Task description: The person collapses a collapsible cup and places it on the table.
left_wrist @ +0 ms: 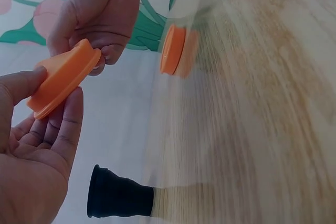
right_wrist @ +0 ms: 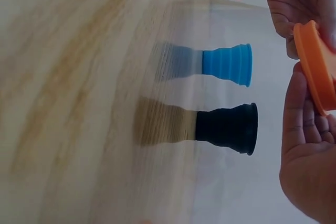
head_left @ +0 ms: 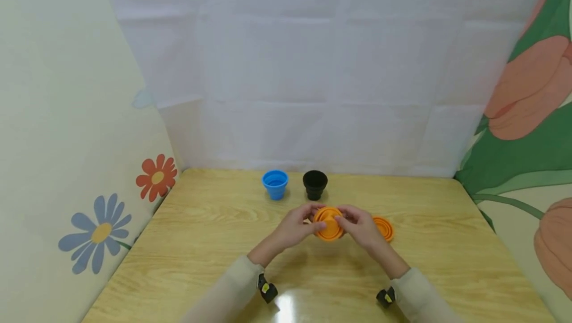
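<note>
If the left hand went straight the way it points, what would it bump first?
The left hand already pinches the orange cup, so that comes first; just past it, probably the right hand, though depth is hard to judge.

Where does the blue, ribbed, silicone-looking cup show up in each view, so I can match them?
Head: the blue, ribbed, silicone-looking cup is just left of and below centre.
Left wrist: not in it.
Right wrist: shown sideways, right of and above centre.
Shared landmark: the black, flared, silicone-looking cup, in all three.
</note>
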`<state>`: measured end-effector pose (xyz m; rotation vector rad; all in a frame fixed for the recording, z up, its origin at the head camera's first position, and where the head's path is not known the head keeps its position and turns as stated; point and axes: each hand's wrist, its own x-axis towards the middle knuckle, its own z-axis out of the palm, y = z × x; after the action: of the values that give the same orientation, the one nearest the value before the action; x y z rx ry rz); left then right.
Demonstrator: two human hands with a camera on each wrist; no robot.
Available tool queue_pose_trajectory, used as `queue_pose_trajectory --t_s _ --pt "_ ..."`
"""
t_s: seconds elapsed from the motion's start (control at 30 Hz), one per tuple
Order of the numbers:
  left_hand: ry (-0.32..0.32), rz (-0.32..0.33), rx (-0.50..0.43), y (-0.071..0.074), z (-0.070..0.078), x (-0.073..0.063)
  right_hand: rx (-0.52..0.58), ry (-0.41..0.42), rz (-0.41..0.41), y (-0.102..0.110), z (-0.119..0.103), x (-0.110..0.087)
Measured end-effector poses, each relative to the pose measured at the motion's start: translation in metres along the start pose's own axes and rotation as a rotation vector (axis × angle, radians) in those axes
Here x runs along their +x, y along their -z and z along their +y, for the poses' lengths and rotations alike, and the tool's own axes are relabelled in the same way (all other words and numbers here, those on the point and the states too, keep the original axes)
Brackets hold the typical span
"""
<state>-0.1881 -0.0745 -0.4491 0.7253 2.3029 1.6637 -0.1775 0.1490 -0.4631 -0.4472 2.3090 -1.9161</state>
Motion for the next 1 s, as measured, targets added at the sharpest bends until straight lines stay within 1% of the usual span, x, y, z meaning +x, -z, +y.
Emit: queue_pose_trajectory --t_s 0.13,0.3,0.5,0.67,0.8,0.9,1.0 --pt "0.009 0.017 -0.001 0.003 -0.003 0.004 -0.017 0.007 0.001 0.000 0.003 0.007" --pt "0.029 0.038 -0.036 0.006 -0.006 0.009 -0.028 0.033 -0.004 0.000 0.004 0.017" --pt "0.022 0.058 -0.032 0.006 -0.010 0.015 -0.048 0.053 0.004 0.001 0.006 0.023" --pt "0.046 0.074 -0.044 0.008 -0.013 0.018 -0.040 0.028 -0.013 0.002 0.008 0.026" --pt "0.058 0.079 -0.075 0.010 -0.013 0.020 -0.011 -0.006 -0.038 0.003 0.010 0.028" --pt "0.082 0.103 -0.112 0.012 -0.014 0.020 0.053 -0.065 -0.046 0.004 0.011 0.030" --pt "0.123 0.138 -0.152 0.013 -0.015 0.020 0.108 -0.112 -0.056 0.006 0.011 0.032"
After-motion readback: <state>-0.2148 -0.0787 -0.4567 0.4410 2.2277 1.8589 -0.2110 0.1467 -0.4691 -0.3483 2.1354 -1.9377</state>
